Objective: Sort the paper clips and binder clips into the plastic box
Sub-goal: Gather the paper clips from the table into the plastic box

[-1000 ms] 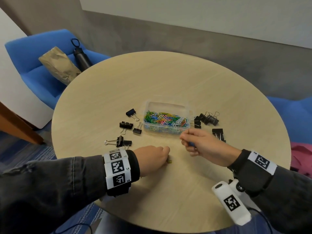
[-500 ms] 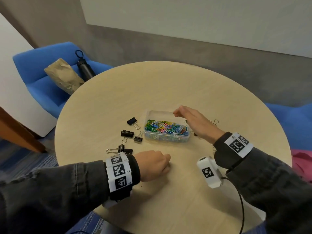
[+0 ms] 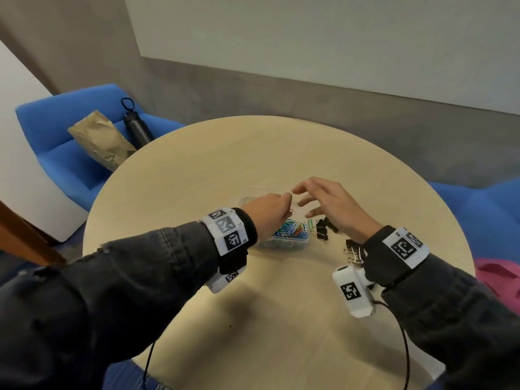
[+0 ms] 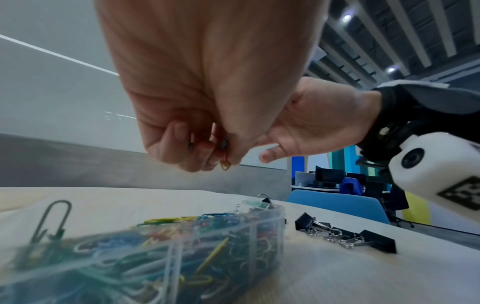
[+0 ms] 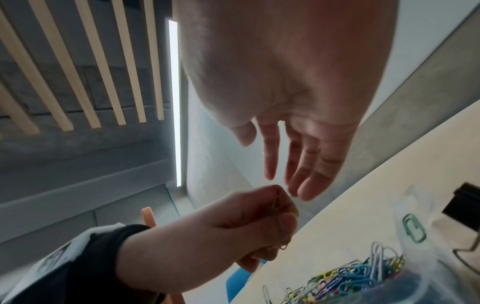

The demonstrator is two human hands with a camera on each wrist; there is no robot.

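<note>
A clear plastic box [image 3: 292, 244] full of coloured paper clips [image 3: 292, 229] sits mid-table. My left hand [image 3: 287, 199] hovers over the box and pinches a small bunch of paper clips [image 4: 225, 163], one dangling below the fingers. My right hand [image 3: 304, 198] is just right of it above the box, fingers [image 5: 270, 156] straight and spread, holding nothing. Black binder clips [image 3: 322, 229] lie right of the box, more by my right wrist [image 3: 354, 253]. A green paper clip [image 5: 414, 230] lies at the box's right end. My left arm hides the table left of the box.
The round wooden table [image 3: 281, 153] has bare room behind the box and in front of my arms. A blue armchair [image 3: 56, 153] at left holds a brown paper bag [image 3: 101, 139] and a black bottle [image 3: 135, 125]. Blue seating [image 3: 484, 215] stands at right.
My left hand rose from the table's near side to over the box, clips pinched in it. My right hand stayed above the box and spread its fingers.
</note>
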